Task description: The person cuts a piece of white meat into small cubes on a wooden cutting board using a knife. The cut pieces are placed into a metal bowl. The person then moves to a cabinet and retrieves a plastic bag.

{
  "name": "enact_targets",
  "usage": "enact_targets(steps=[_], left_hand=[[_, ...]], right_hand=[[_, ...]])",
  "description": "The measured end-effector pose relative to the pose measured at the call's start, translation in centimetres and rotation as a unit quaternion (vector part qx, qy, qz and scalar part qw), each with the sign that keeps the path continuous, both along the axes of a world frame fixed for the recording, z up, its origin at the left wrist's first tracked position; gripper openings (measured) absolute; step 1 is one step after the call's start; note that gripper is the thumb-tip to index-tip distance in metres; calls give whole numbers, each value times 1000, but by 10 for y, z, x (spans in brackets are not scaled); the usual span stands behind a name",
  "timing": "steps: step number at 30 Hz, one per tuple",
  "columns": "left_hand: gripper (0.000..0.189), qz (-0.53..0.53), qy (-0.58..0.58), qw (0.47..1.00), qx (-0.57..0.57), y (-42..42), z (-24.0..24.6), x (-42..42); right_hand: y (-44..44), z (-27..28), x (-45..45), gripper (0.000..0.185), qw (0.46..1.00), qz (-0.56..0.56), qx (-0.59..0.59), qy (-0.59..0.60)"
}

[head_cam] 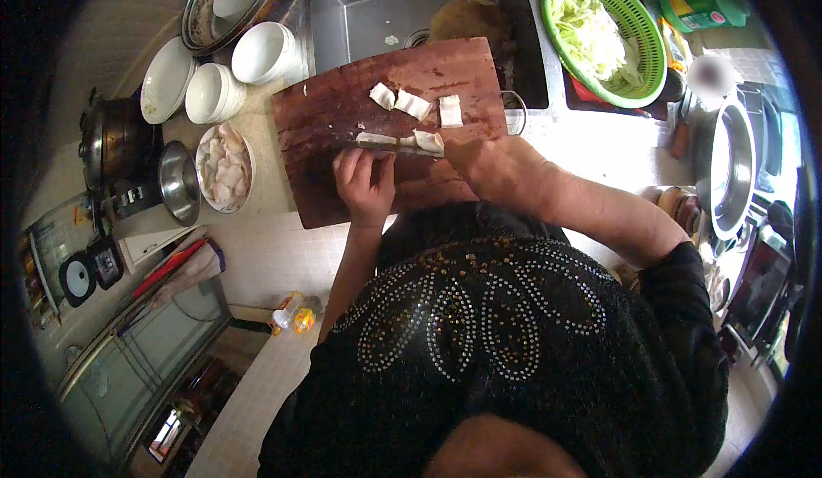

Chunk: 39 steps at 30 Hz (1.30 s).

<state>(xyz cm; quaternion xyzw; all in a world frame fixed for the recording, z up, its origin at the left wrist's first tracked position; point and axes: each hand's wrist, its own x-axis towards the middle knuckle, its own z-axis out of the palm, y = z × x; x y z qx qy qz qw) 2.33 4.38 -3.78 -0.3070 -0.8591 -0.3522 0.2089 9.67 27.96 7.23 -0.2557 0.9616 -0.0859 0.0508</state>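
Observation:
A wooden cutting board (411, 186) lies partly over the sink. Several pale strips that look like fatty meat (413, 104) rest on it, with more (376, 138) lined up along the far side of a knife blade (404, 149). My right hand (494, 163) is closed at the blade's right end; the handle is hidden in it. My left hand (366, 179) is at the blade's near side, fingers bent toward its left end; whether it presses the blade is unclear. To the left, a plate (251, 186) holds pale meat slices (225, 167).
Behind the board is a steel sink (359, 19). A green basket of shredded cabbage (661, 61) stands back right, a steel basin (748, 170) further right. White bowls (260, 54), a small metal bowl (180, 183) and a dark pot (119, 141) crowd the left.

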Motion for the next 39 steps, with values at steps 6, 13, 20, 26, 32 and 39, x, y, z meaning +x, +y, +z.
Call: enact_targets(steps=[6,13,20,26,32,39], left_hand=[[29,-7,17,1000,6,-7,-10,-2],[24,-13,-3,1000,-12,-7,-2,-1],[24,1,14,1000,-15,2,8,2],[24,19,-1,1000,4,2,3,6],[25,14,13,1000,6,-4,-6,3],[24,7,14,1000,16,-5,-7,4]], right_hand=[[-32,-9,-21,25,998,18,5,-67],[-61,-46,-31,31,991,-79,-71,-80],[16,-50,-4,30,968,-120,-222,-6],[1,-13,-3,15,992,-44,-48,-106],[-24,-11,-9,18,1000,16,14,-6],[-72,-46,-48,36,986,-56,-58,-148]])
